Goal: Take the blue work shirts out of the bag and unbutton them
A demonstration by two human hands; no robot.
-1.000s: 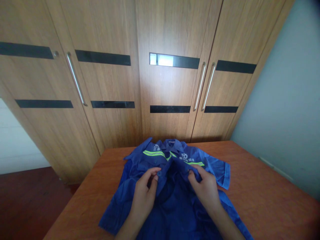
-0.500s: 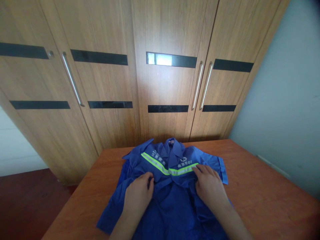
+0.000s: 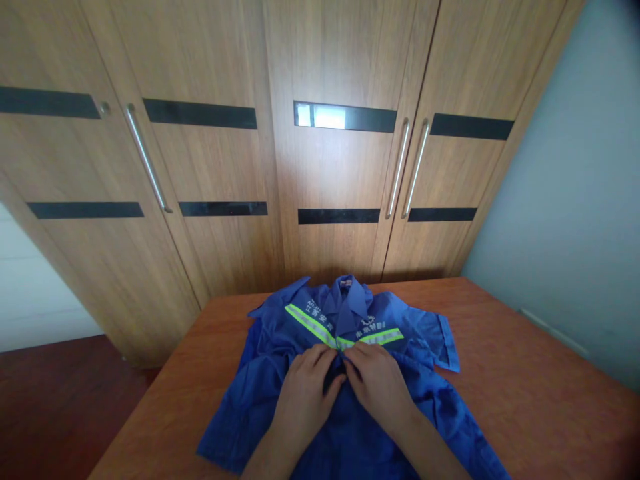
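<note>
A blue work jacket point(image 3: 270, 380) with yellow-green and silver reflective strips and white lettering lies front side up, its collar point(image 3: 349, 299) toward the cabinet. Just below the strips, at the middle of the chest, my left hand point(image 3: 311, 383) pinches the jacket's front. Close beside it my right hand point(image 3: 377, 380) also has its fingers closed on the front edge. The fingertips of both hands nearly meet over the front opening. What exactly lies between them is hidden by the fingers.
The jacket rests on a reddish-brown wooden table point(image 3: 505, 360). Behind the table stands a tall wooden cabinet point(image 3: 340, 173) with metal handles and black strips. A pale wall point(image 3: 560, 220) borders the right side. Dark red floor point(image 3: 55, 400) shows at the left.
Both hands have moved inward from the two sides of the chest to the middle of the jacket's front. The right hand has left the end of the right-hand reflective strip.
</note>
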